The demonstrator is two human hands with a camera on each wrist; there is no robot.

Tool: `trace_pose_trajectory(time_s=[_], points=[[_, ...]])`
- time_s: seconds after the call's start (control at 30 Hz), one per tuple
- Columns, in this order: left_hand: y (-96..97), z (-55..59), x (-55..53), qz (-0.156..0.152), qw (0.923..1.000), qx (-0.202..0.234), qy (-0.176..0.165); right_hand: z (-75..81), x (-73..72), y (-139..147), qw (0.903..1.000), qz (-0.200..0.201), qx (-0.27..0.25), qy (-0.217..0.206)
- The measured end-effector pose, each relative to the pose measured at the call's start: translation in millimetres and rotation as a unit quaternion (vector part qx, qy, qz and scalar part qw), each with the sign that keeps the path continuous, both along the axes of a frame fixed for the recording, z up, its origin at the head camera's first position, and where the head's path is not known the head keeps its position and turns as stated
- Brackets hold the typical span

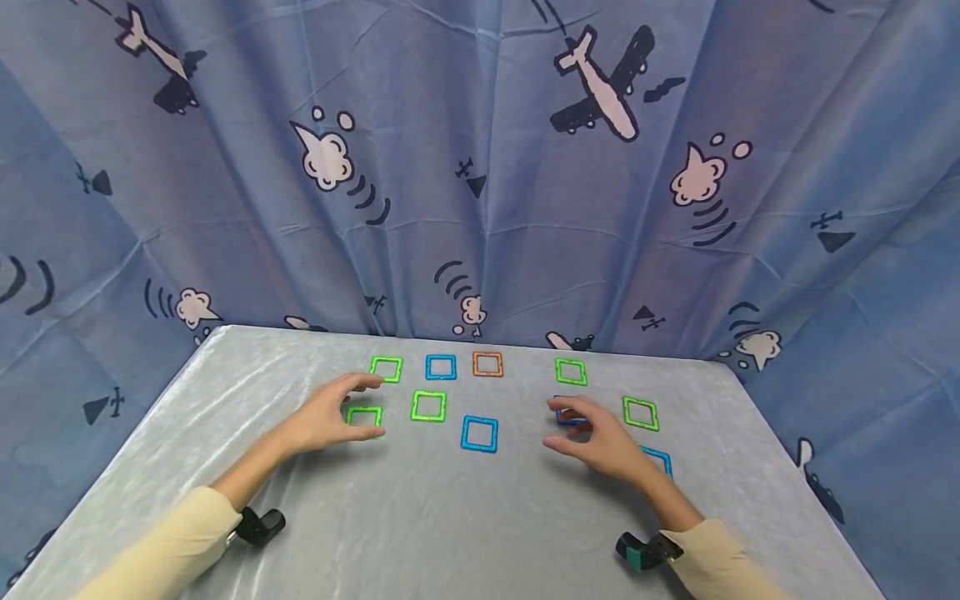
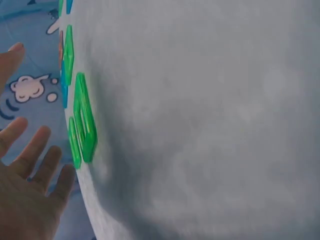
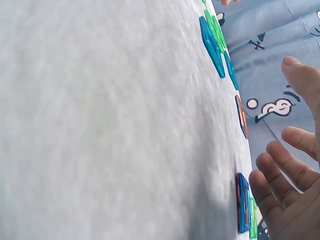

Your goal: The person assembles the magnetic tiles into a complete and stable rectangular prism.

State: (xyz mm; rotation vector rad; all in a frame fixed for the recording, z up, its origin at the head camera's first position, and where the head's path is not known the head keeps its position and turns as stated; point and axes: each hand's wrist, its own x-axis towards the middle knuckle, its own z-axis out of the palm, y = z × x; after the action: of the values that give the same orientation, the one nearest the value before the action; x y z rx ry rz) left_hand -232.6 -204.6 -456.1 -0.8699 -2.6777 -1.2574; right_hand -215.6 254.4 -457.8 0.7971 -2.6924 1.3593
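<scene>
My left hand (image 1: 327, 417) hovers above the table's left part, fingers apart and holding nothing. Between its thumb and fingertips shows a green square frame tile (image 1: 365, 409), with another green square tile (image 1: 386, 359) just beyond the fingertips. The right hand (image 1: 600, 437) hangs over the right part, its fingers loosely bent and nothing in them. Partly behind its fingers lies a dark blue square tile (image 1: 572, 422); in the right wrist view this blue tile (image 3: 242, 202) shows an orange edge along it. A light blue tile (image 1: 657, 452) is half covered by the right wrist.
Between the hands lie a green tile (image 1: 430, 392) and a blue tile (image 1: 480, 419). Along the back are a blue tile (image 1: 428, 367), an orange tile (image 1: 487, 353) and a green tile (image 1: 571, 362). Another green tile (image 1: 641, 401) lies right. A patterned curtain (image 1: 420, 167) hangs behind the grey-covered table (image 1: 450, 533).
</scene>
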Motion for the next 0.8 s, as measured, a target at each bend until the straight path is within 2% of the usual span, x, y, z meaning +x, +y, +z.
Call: trace_pose_trajectory(time_s=[0.23,0.53,0.8], points=[[15.3,0.5,-1.4,-0.012,0.9999,-0.004,-0.009,0.5,-2.1,-6.6,0.9999,-0.006,0.008,-0.010],[42.2,-2.8,-6.6,-0.040,0.9991,-0.001,0.016,-4.4,-16.3,17.9,0.9997,-0.016,0.017,0.003],[69.8,-2.9,-10.2,-0.063,0.9978,-0.009,0.019,-4.9,-25.7,34.5,0.9985,-0.031,0.044,0.005]])
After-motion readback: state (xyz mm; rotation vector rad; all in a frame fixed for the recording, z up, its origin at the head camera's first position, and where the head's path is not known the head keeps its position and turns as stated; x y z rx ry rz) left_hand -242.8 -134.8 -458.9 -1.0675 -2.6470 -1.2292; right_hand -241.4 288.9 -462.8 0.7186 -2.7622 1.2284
